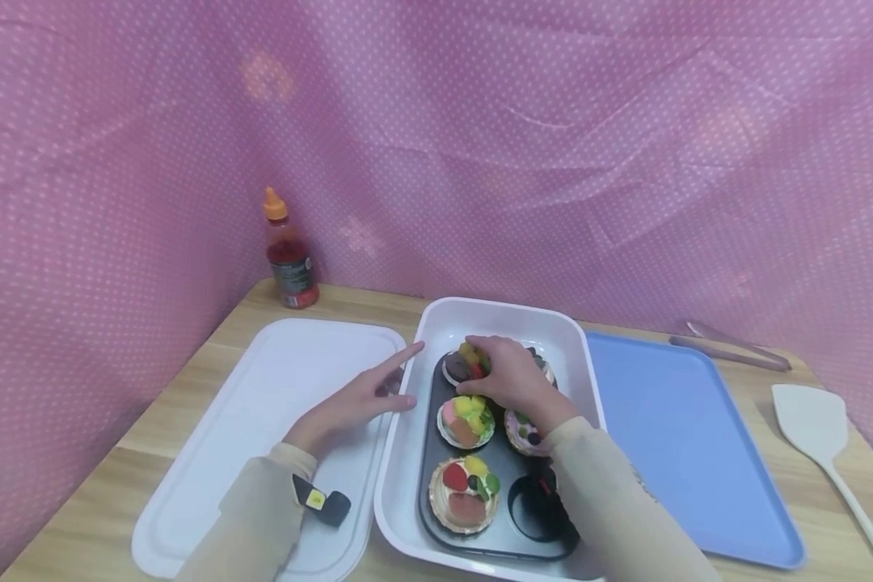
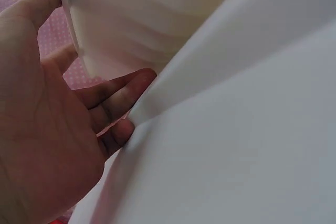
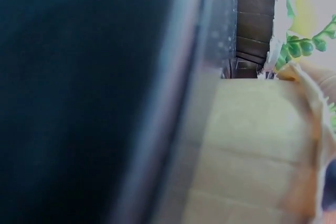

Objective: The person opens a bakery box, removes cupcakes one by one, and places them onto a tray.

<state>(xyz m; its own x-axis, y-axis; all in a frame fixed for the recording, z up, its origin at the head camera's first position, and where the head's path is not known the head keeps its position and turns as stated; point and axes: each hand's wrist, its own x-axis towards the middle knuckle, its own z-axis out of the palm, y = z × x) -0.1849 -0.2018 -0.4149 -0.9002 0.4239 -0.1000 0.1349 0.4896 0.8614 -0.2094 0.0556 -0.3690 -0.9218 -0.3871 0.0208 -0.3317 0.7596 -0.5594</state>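
My right hand [image 1: 512, 376] reaches over the far end of a dark muffin tin [image 1: 473, 551], thumb and index finger around the sides of a dark fruit tart [image 1: 460, 366]. The tin sits inside a white bin [image 1: 389, 509]. Other fruit tarts lie in its cups: one [image 1: 466, 422] in the middle left, one [image 1: 463, 497] at the near left, and a pink one [image 1: 521, 436] partly under my wrist. The near right cup [image 1: 534, 508] holds no tart. My left hand [image 1: 367, 396] has its fingers extended at the bin's left rim; fingertips [image 2: 142, 80] touch its wall.
A white lid-like board [image 1: 276, 388] lies left of the bin, a blue tray [image 1: 669, 436] right of it. Metal tongs [image 1: 731, 347] and a white spatula [image 1: 811, 420] lie at the far right. A sauce bottle [image 1: 291, 259] stands at the back left corner.
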